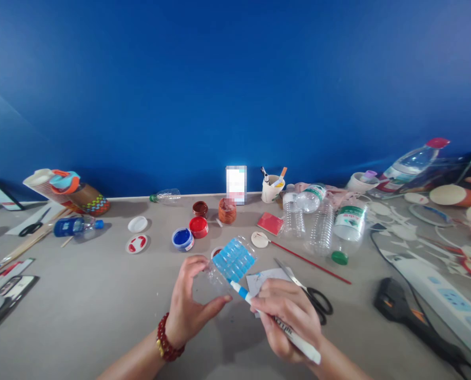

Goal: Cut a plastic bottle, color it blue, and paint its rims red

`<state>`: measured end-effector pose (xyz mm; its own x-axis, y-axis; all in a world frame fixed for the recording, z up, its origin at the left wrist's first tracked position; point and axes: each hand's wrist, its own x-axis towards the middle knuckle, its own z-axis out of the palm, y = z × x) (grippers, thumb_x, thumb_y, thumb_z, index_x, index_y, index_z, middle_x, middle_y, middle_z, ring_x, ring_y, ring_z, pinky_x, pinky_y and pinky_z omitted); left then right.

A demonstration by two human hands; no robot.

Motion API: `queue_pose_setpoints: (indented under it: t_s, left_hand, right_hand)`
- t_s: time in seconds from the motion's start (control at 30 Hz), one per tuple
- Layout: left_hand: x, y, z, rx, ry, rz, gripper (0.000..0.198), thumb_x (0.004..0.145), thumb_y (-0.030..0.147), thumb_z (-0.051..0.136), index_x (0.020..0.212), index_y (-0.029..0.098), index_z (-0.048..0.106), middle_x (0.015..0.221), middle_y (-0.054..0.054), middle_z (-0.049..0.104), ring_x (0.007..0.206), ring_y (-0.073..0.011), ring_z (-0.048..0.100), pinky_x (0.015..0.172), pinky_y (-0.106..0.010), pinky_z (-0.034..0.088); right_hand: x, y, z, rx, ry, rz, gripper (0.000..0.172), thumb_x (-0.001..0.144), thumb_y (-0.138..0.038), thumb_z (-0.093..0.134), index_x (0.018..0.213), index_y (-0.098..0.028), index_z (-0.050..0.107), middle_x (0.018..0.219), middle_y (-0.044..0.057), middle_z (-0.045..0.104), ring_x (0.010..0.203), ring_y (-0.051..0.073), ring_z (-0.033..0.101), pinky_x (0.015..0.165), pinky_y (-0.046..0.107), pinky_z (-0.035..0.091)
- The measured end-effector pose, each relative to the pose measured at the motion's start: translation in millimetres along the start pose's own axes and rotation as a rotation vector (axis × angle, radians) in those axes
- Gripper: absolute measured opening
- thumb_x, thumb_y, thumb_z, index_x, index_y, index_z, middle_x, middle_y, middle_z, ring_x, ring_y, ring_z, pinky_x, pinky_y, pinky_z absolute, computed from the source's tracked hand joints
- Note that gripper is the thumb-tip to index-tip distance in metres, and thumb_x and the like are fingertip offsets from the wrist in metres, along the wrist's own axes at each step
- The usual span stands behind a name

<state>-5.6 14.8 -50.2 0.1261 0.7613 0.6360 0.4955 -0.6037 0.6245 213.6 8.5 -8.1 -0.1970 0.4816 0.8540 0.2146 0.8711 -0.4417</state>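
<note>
My left hand (193,295), with a red bead bracelet at the wrist, curves its fingers and thumb around the near end of a clear plastic bottle (219,274). A blue coloured patch (235,258) covers much of the bottle's ridged side. In my right hand (286,316) is a white marker pen (298,340) with a blue section near its tip. The tip touches or nearly touches the lower edge of the blue patch. A sheet of paper (253,285) lies partly hidden behind my right hand, beside black-handled scissors (318,301).
Open blue (183,239) and red (199,227) paint jars stand beyond my left hand. A red-handled brush (310,261) lies rightward. Several plastic bottles (320,227), a glue gun (401,306) and a power strip (444,301) occupy the right side. A blue wall (235,95) rises behind.
</note>
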Motion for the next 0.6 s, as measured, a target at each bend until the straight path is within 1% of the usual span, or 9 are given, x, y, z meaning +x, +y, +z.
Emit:
queue_pose_setpoints:
  t_s: [0.13,0.23,0.3,0.4,0.43,0.53,0.6]
  left_hand:
    - [-1.1,-0.5,-0.1,0.002,-0.004,-0.015,0.055,0.077,0.035,0.079,0.120,0.022,0.047,0.111,-0.010,0.056,0.103,-0.0260,0.059,0.085,-0.040,0.053]
    - [-1.2,-0.9,-0.2,-0.001,0.002,-0.015,0.053,0.078,0.037,0.078,0.119,0.022,0.048,0.108,-0.009,0.057,0.100,-0.0254,0.060,0.082,-0.039,0.054]
    - [-1.5,-1.3,-0.1,0.014,0.010,0.007,0.055,0.078,0.036,0.078,0.120,0.021,0.048,0.108,-0.009,0.058,0.100,-0.0254,0.060,0.082,-0.039,0.054]
    - [-2.3,-2.1,0.3,0.059,0.021,0.060,0.061,0.076,0.033,0.080,0.125,0.021,0.046,0.110,-0.009,0.058,0.101,-0.0262,0.061,0.084,-0.041,0.055]
    - [-2.5,-2.3,0.5,0.073,0.023,0.076,0.062,0.075,0.032,0.081,0.126,0.021,0.046,0.111,-0.010,0.057,0.102,-0.0266,0.061,0.085,-0.042,0.055]
    - [-2.7,-2.1,1.0,0.103,0.041,0.122,0.064,0.075,0.029,0.081,0.128,0.022,0.046,0.115,-0.011,0.057,0.105,-0.0272,0.061,0.088,-0.043,0.055]
    - [-2.5,-1.1,1.0,0.127,0.063,0.153,0.064,0.076,0.026,0.081,0.130,0.023,0.046,0.116,-0.011,0.056,0.106,-0.0273,0.061,0.088,-0.044,0.055]
  right_hand:
    - [0.8,1.0,-1.3,-0.030,0.007,0.057,0.037,0.074,0.004,0.050,0.100,-0.018,0.064,0.062,0.001,0.066,0.050,0.013,0.059,0.050,0.026,0.050]
    - [1.6,0.8,-0.2,-0.001,-0.005,0.005,0.038,0.073,0.003,0.049,0.101,-0.018,0.064,0.061,0.000,0.066,0.047,0.012,0.057,0.049,0.025,0.050]
    - [2.1,0.4,0.5,-0.035,0.023,0.011,0.038,0.073,0.003,0.050,0.100,-0.018,0.064,0.062,0.000,0.067,0.048,0.013,0.059,0.050,0.026,0.051]
    - [2.5,-0.4,0.5,-0.105,0.053,0.085,0.037,0.074,0.004,0.052,0.099,-0.020,0.065,0.065,0.001,0.069,0.052,0.014,0.063,0.053,0.026,0.053]
    - [2.4,-0.6,0.4,-0.098,0.046,0.082,0.036,0.074,0.003,0.052,0.099,-0.020,0.065,0.065,0.001,0.069,0.052,0.014,0.062,0.053,0.026,0.053]
    - [2.1,-1.1,-0.4,-0.056,0.021,0.012,0.036,0.073,0.003,0.051,0.098,-0.018,0.065,0.060,0.000,0.066,0.047,0.013,0.059,0.052,0.026,0.053]
    - [2.2,-1.3,-1.6,-0.107,0.050,0.037,0.034,0.074,0.003,0.052,0.097,-0.019,0.065,0.062,0.000,0.067,0.049,0.013,0.060,0.052,0.025,0.053]
